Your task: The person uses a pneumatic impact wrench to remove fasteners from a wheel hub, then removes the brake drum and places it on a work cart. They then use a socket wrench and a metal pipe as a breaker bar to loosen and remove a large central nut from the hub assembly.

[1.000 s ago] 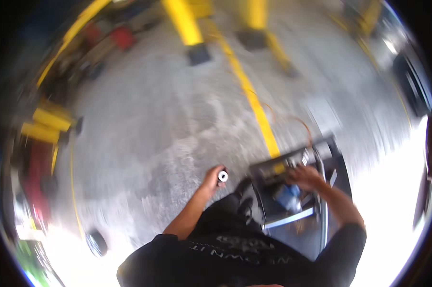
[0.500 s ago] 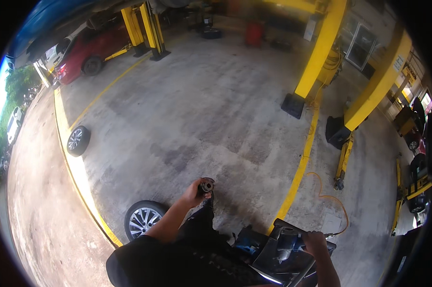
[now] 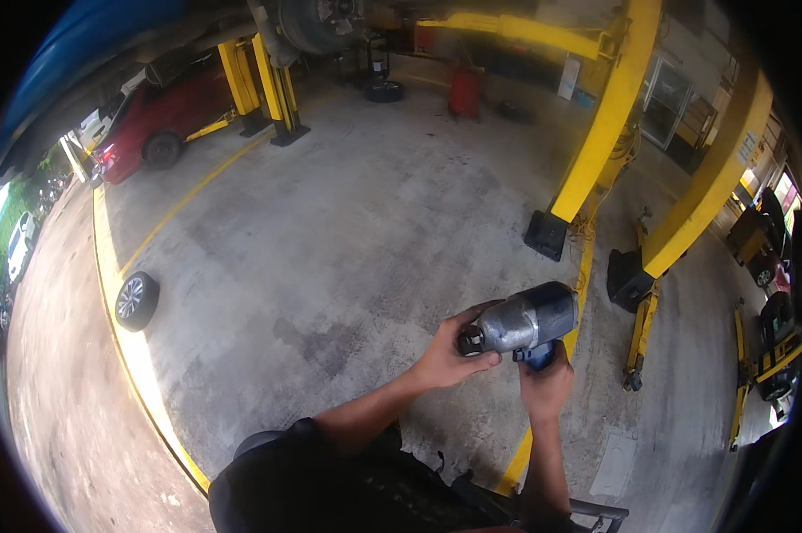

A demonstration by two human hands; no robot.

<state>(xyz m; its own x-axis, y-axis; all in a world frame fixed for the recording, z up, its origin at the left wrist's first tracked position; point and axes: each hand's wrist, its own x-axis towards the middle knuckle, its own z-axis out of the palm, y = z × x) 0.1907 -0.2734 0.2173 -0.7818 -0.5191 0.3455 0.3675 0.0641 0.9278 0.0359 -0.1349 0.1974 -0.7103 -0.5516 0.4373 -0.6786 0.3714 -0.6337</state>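
A silver and black impact wrench [image 3: 525, 322] is raised in front of me at the lower centre, its nose pointing left. My right hand [image 3: 543, 382] grips it by the blue and black handle. My left hand [image 3: 459, 351] is closed around a dark socket [image 3: 472, 340] at the wrench's nose; whether the socket is seated on it I cannot tell. Below, the cart's black rail [image 3: 601, 511] shows at the bottom edge, mostly hidden by my body.
Yellow lift posts [image 3: 601, 115] with low arms [image 3: 641, 342] stand to the right. A loose wheel [image 3: 136, 302] is on the left. Behind are a red car [image 3: 152, 124], a red cabinet [image 3: 465, 91] and another tyre [image 3: 384, 91]. A vehicle's underside [image 3: 90, 53] hangs overhead.
My right hand has lifted the impact wrench off the cart. My left hand has moved up and right with the socket to the wrench's nose.
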